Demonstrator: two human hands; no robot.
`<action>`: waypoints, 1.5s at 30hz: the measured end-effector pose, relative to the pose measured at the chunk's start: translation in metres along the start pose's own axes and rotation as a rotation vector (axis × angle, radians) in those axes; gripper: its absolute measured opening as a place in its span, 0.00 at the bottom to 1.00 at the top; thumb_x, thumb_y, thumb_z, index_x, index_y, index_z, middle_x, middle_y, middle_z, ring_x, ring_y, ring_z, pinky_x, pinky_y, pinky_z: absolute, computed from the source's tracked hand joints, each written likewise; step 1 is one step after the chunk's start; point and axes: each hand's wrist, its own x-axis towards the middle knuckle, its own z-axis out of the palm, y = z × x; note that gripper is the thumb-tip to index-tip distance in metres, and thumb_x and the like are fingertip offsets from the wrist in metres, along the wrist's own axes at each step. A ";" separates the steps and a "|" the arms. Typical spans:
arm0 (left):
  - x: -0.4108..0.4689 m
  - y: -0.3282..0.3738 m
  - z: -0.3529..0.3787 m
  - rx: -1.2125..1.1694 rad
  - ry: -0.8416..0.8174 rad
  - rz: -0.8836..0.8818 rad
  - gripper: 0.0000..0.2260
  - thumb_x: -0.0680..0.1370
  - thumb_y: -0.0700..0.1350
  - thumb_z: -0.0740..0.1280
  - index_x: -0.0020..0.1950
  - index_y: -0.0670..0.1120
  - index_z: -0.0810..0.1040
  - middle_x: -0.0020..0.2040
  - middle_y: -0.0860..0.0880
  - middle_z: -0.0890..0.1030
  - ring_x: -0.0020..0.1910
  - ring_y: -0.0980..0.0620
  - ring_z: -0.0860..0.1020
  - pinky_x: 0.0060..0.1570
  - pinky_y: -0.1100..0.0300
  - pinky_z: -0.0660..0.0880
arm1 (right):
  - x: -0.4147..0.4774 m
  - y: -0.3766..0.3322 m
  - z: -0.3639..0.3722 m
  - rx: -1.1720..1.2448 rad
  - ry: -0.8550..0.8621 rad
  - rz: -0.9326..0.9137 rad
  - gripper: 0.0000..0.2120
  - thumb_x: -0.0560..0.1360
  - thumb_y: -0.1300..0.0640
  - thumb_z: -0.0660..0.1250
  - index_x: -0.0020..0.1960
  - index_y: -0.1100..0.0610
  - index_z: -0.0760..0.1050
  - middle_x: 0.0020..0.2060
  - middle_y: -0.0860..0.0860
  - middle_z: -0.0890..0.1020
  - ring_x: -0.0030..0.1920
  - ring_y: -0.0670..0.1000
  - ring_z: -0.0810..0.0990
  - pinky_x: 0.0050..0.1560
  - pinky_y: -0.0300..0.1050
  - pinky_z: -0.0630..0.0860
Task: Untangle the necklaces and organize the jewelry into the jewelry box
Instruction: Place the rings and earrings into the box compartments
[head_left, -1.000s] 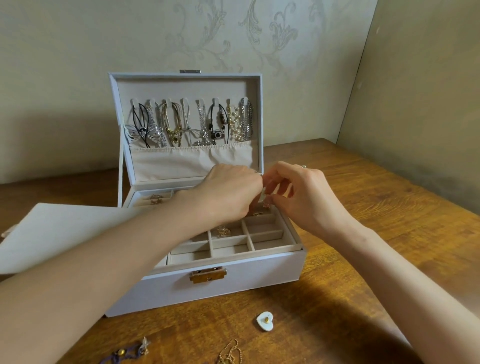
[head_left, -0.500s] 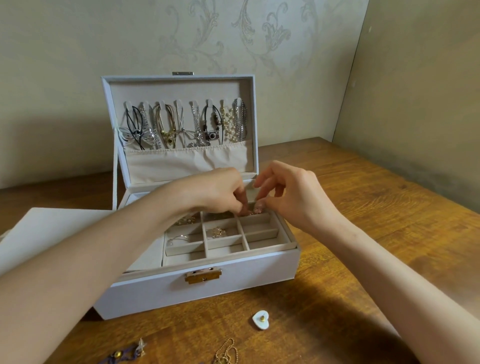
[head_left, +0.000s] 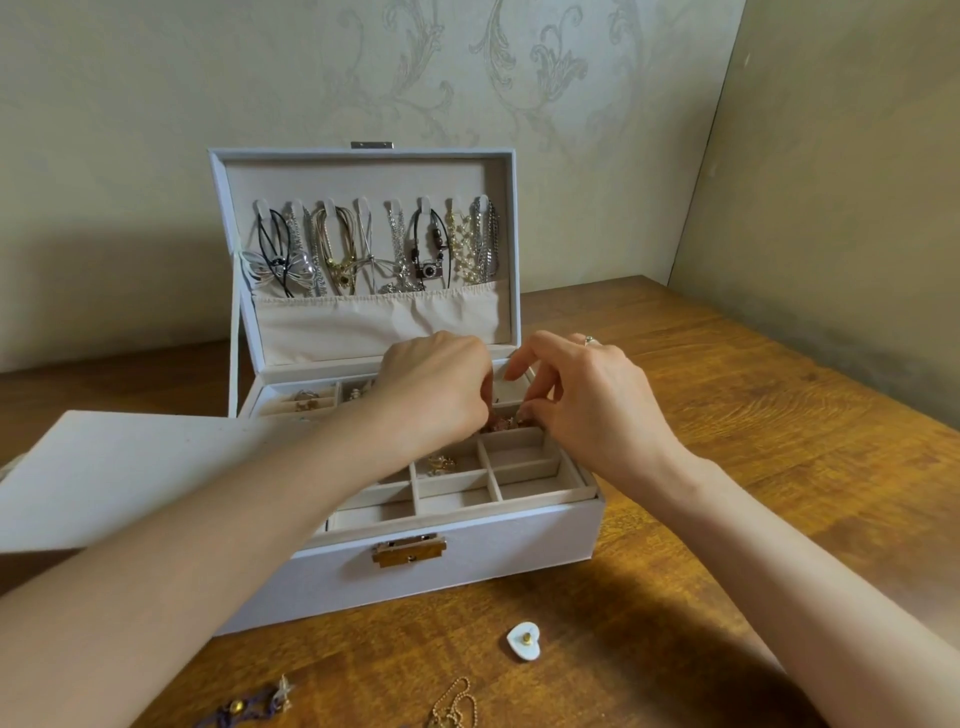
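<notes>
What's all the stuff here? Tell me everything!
jewelry box: one, white, open, mid-table.
necklaces: several, silver, gold, black, pearl, hanging inside the lid.
gold trinkets: few, in box compartments.
rosy piece: one, pinkish gold, in the box, between both hands.
heart charm: one, white and gold, table, before box.
ball chain: one, gold, table's near edge.
cord bracelet: one, purple, near edge, left.
flat board: one, white, left of box.
table: one, brown wood.
left hand: one, pinching the rosy piece.
right hand: one, ringed, pinching the rosy piece.

gold chain (head_left: 454, 702) cropped below, pinched item (head_left: 506, 423) indistinct
</notes>
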 end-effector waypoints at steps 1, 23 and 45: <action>-0.001 0.000 -0.001 -0.005 0.017 0.005 0.06 0.75 0.45 0.68 0.39 0.52 0.75 0.35 0.52 0.72 0.40 0.49 0.72 0.35 0.59 0.63 | 0.001 0.001 0.000 0.018 0.013 0.008 0.13 0.70 0.64 0.71 0.51 0.50 0.77 0.36 0.44 0.81 0.42 0.44 0.71 0.42 0.44 0.72; -0.112 -0.081 -0.022 -0.440 -0.054 0.314 0.10 0.68 0.64 0.65 0.42 0.59 0.72 0.49 0.61 0.76 0.55 0.60 0.74 0.52 0.66 0.72 | -0.023 -0.044 -0.025 0.342 -0.134 -0.315 0.04 0.72 0.60 0.71 0.44 0.52 0.80 0.33 0.45 0.83 0.32 0.47 0.77 0.32 0.31 0.69; -0.155 -0.090 0.008 0.010 -0.120 0.505 0.09 0.65 0.55 0.71 0.33 0.56 0.72 0.67 0.52 0.65 0.63 0.51 0.61 0.54 0.62 0.55 | -0.063 -0.096 0.001 0.259 -1.071 -0.556 0.06 0.70 0.51 0.73 0.45 0.51 0.80 0.43 0.45 0.76 0.43 0.42 0.73 0.40 0.37 0.69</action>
